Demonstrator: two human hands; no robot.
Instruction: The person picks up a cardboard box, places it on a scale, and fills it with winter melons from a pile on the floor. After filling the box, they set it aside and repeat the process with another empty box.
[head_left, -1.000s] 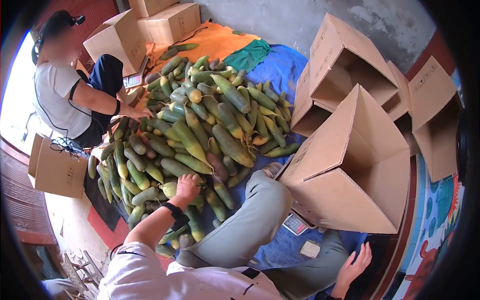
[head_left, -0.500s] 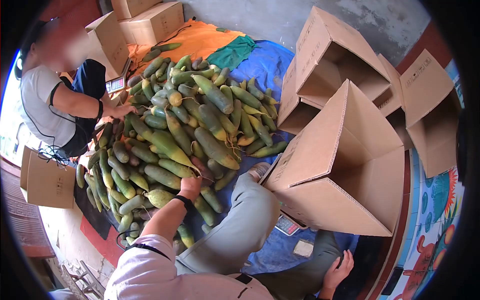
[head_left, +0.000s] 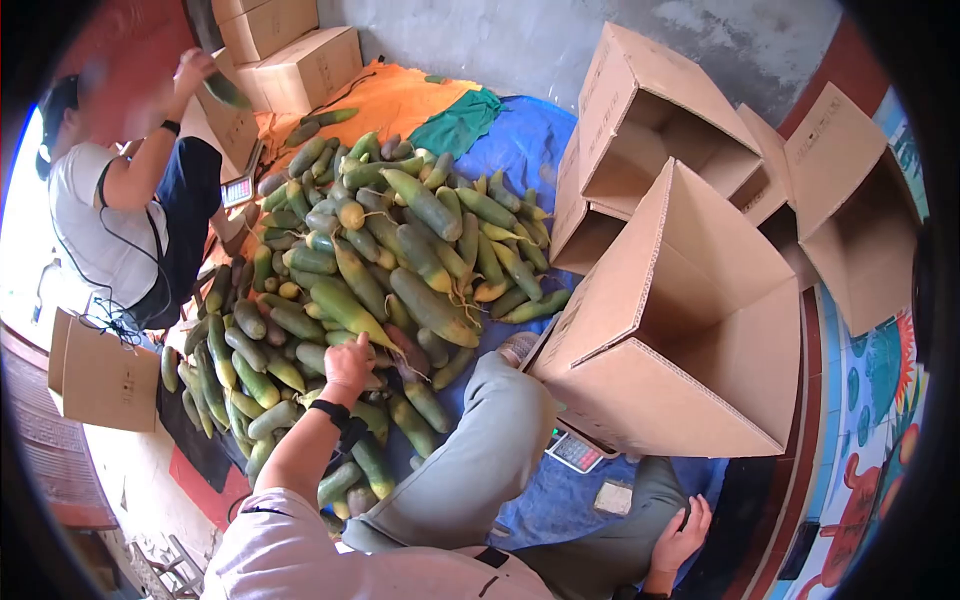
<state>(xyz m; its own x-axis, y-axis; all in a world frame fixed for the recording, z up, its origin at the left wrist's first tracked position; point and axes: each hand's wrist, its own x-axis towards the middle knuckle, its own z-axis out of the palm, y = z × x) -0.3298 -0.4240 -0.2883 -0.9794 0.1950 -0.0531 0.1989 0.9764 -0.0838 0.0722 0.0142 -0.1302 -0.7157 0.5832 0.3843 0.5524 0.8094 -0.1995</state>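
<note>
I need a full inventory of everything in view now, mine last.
vegetables: dozens, green with yellowish parts, heaped centrally
cartons: at least eight, brown, both sides
sheets: three, blue, orange, green, around the heap
keypads: two, pale with coloured keys, left background and beside the near carton
block: one, pale, on blue sheet
wall: one, grey, behind
co-worker: one, pale shirt, left, holding up a vegetable
left hand: one, dark wristband, at heap
right hand: one, by right leg
legs: two, grey-green trousers, foreground
</note>
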